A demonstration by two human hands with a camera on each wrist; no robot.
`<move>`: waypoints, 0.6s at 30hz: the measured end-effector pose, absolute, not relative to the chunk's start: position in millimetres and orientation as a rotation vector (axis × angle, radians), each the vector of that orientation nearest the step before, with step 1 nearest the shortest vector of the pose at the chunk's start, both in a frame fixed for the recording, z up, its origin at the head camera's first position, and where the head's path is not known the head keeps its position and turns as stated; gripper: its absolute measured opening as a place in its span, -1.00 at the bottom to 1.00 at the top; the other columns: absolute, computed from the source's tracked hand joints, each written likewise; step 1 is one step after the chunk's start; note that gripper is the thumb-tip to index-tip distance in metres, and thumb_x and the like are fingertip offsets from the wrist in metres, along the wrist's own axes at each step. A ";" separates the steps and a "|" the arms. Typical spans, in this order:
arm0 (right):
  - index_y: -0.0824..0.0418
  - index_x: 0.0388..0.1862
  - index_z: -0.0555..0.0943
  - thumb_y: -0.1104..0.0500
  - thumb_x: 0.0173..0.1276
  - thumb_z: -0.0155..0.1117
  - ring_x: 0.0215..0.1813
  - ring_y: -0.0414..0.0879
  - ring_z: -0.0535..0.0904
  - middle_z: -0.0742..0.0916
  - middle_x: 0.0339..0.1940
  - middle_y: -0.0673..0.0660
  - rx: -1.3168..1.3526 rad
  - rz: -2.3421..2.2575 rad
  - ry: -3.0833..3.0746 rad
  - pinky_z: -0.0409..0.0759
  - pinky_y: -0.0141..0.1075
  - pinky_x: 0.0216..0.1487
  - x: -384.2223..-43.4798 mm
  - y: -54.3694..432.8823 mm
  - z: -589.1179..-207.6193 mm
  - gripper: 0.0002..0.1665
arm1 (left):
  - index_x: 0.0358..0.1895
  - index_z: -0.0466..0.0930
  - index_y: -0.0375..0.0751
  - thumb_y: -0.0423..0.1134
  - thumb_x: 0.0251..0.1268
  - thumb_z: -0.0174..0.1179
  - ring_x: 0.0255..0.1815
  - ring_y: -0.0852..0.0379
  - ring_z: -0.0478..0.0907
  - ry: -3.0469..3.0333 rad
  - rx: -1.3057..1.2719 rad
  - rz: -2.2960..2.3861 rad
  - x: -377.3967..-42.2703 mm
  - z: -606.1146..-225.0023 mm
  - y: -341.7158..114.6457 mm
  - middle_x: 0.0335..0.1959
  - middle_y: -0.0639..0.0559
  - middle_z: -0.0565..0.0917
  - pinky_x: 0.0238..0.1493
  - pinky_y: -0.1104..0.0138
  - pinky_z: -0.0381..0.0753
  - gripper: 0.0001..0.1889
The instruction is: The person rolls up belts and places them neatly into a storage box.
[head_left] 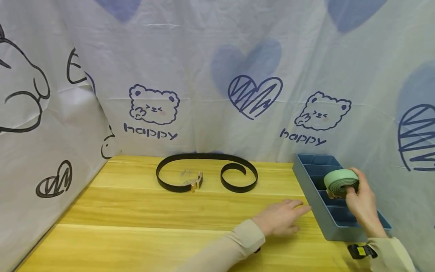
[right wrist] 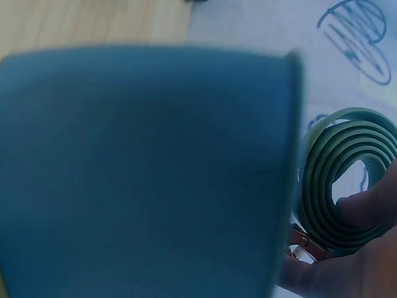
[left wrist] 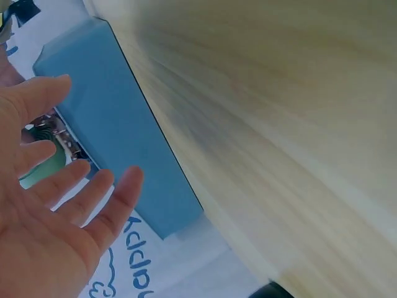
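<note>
My right hand (head_left: 363, 198) grips a rolled-up green belt (head_left: 341, 179) over the blue-grey divided box (head_left: 314, 206). In the right wrist view, a finger reaches into the middle of the coil (right wrist: 322, 180), and the belt's gold-coloured buckle (right wrist: 307, 243) shows at the coil's lower edge. My left hand (head_left: 280, 218) is held over the table just left of the box, its fingers spread and holding nothing. From the left wrist view, the spread fingers (left wrist: 121, 205) overlap the box's long side (left wrist: 118, 130).
A black belt (head_left: 204, 156) with a gold-coloured buckle (head_left: 195, 185) lies loosely curled on its edge at the back of the wooden table (head_left: 136, 215). Behind it hangs a printed white cloth (head_left: 204, 75), which also closes off the left side. The box stands near the cloth at the right.
</note>
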State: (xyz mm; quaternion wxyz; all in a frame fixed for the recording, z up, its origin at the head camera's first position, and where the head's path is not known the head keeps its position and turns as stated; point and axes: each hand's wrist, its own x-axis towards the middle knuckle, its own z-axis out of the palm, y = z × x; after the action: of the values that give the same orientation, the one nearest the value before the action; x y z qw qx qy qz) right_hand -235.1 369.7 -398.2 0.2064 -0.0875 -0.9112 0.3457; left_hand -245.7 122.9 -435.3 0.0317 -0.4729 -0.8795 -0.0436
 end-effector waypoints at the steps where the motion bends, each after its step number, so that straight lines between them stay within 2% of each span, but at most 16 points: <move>1: 0.10 0.57 0.06 0.32 0.49 -0.23 -0.01 0.42 0.37 0.38 0.32 0.58 -0.242 0.947 -2.538 0.36 0.06 -0.35 -236.2 372.1 -399.7 -0.32 | 0.55 0.03 0.25 0.07 0.42 0.12 0.45 0.22 0.26 -2.718 -1.464 -0.131 -244.7 -434.6 125.9 0.51 0.16 0.22 0.35 0.41 0.34 -0.29; 10: 0.33 0.42 0.21 0.49 0.34 -0.17 0.07 0.52 0.34 0.43 0.16 0.61 -0.068 0.753 -2.543 0.25 0.36 -0.04 -242.6 381.4 -416.7 -0.36 | 0.57 -0.09 0.28 0.16 0.42 0.07 0.48 0.29 0.18 -2.693 -1.609 -0.047 -233.5 -427.0 152.4 0.54 0.26 0.09 0.36 0.49 0.28 -0.24; 15: 0.38 0.34 0.28 0.55 0.27 -0.13 0.00 0.50 0.36 0.46 0.04 0.60 0.068 0.633 -2.541 0.29 0.34 -0.12 -244.3 386.2 -424.7 -0.38 | 0.58 -0.13 0.29 0.17 0.42 0.04 0.49 0.32 0.13 -2.698 -1.641 0.007 -230.0 -424.0 161.8 0.56 0.30 0.02 0.36 0.51 0.26 -0.23; 18: 0.37 0.35 0.28 0.53 0.29 -0.11 -0.02 0.49 0.36 0.45 0.04 0.61 0.076 0.591 -2.574 0.32 0.33 -0.18 -244.4 386.3 -429.3 -0.39 | 0.58 -0.17 0.28 0.18 0.44 0.01 0.52 0.32 0.07 -2.713 -1.658 0.042 -227.6 -424.3 165.6 0.58 0.30 -0.04 0.39 0.52 0.21 -0.23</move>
State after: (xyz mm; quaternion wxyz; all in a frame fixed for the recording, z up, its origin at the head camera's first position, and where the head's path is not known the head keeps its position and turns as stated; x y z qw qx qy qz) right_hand -244.4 386.3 -429.3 0.2474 0.0279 -0.9439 0.2168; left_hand -227.6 165.6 -424.3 -0.0193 -0.5213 -0.8531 0.0132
